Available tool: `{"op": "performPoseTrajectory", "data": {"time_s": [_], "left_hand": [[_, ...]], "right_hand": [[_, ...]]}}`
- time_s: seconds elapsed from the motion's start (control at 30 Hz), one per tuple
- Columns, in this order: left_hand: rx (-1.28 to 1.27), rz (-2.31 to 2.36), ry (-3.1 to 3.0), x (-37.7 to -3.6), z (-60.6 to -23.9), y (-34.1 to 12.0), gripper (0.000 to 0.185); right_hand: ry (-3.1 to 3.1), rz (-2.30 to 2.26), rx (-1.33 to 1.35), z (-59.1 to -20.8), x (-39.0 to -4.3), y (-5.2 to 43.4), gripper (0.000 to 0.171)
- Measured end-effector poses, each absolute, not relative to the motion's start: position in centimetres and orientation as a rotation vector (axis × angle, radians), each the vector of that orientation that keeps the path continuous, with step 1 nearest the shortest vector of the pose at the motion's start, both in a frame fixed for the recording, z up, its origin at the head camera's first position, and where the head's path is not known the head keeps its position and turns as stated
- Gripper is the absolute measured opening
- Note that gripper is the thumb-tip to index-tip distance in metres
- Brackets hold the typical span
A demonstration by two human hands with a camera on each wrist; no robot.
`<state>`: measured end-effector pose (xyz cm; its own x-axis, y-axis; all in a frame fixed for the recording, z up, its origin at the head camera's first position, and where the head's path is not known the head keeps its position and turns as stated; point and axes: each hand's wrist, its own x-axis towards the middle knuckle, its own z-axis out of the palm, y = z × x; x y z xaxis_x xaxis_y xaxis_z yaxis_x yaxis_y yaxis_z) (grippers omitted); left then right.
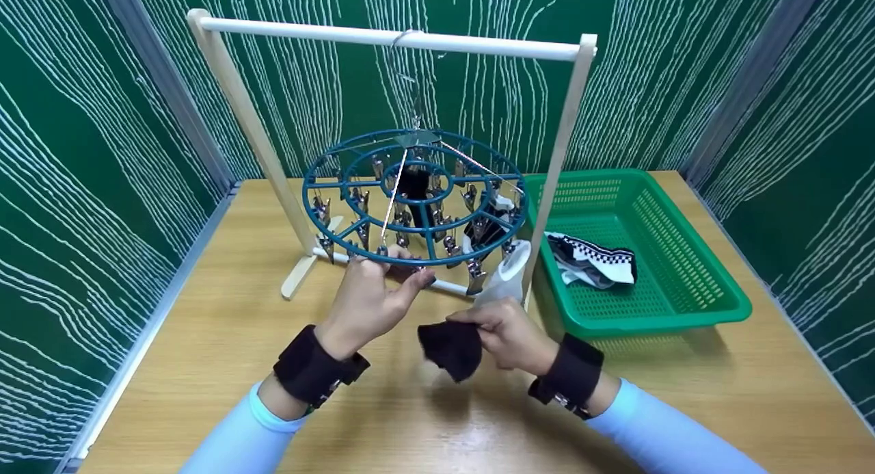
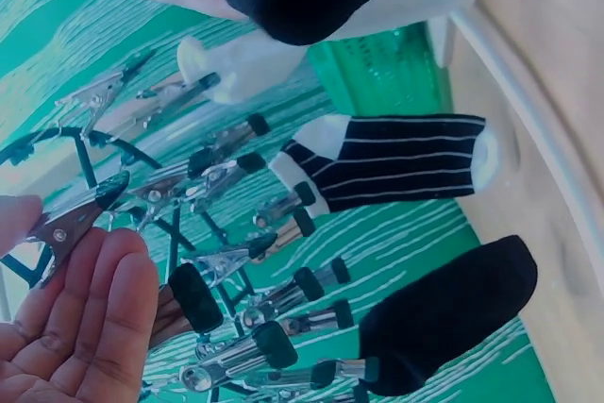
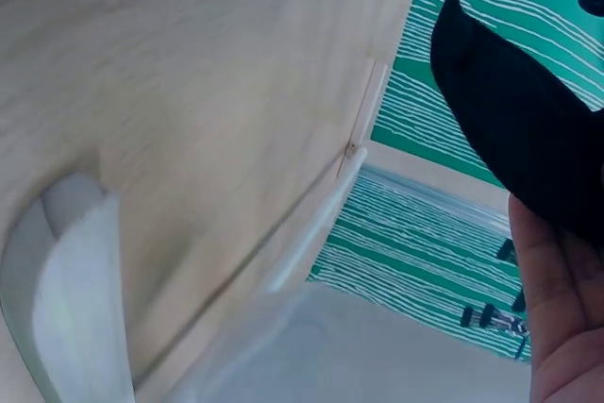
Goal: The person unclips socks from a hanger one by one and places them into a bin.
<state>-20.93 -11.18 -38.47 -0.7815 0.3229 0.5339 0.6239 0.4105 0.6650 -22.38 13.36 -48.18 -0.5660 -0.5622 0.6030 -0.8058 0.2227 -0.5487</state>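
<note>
My left hand [image 1: 369,299] is at the near rim of a round blue-green clip hanger [image 1: 427,260]. Its thumb and fingers pinch a metal clip [image 2: 71,224] with a dark tip, best seen in the left wrist view. Lower and to the right, my right hand [image 1: 513,334] holds a black sock [image 1: 454,351] by one end, in front of the hanger and apart from it. In the right wrist view this sock [image 3: 519,110] extends up and left from the fingers.
A white sock [image 1: 507,275], a black striped sock [image 2: 406,159] and another black sock [image 2: 448,313] hang from clips. The hanger hooks onto a wooden stand's top bar [image 1: 478,43]. To the right, a green basket [image 1: 718,303] contains a checkered-edge sock [image 1: 595,262].
</note>
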Motion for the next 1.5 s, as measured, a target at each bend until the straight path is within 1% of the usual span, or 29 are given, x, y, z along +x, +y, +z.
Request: {"op": "performPoseTrajectory", "data": {"time_s": [0.13,0.43,0.67,1.17,1.33,1.5], "left_hand": [[-0.797,-1.389,-2.344,-21.0,-38.4,-11.2,0.015],[-0.732,-1.424,-2.356,-21.0,-38.3,-11.3,0.016],[-0.718,-1.393,-2.378,-20.9,-38.2,-11.3,0.016],[-0.722,-1.393,-2.360,-21.1,-38.6,-11.5,0.018],[-0.714,-1.392,-2.356,-21.2,-38.7,-11.6,0.019],[-0.736,-1.393,-2.343,-21.3,-38.8,-11.6,0.017]], "right_hand": [[-2.158,1.229,1.301,-47.7,-22.6,14.0,0.017],[-2.122,1.294,1.346,-46.2,-22.7,15.9,0.022],[-2.211,1.297,1.288,-44.3,-22.5,18.0,0.022],[-2.129,1.257,1.241,-39.8,-22.9,22.9,0.029],[-2.104,1.184,1.159,-38.4,-23.3,24.8,0.033],[-2.136,1.174,1.051,-37.3,-23.8,26.5,0.033]]}}
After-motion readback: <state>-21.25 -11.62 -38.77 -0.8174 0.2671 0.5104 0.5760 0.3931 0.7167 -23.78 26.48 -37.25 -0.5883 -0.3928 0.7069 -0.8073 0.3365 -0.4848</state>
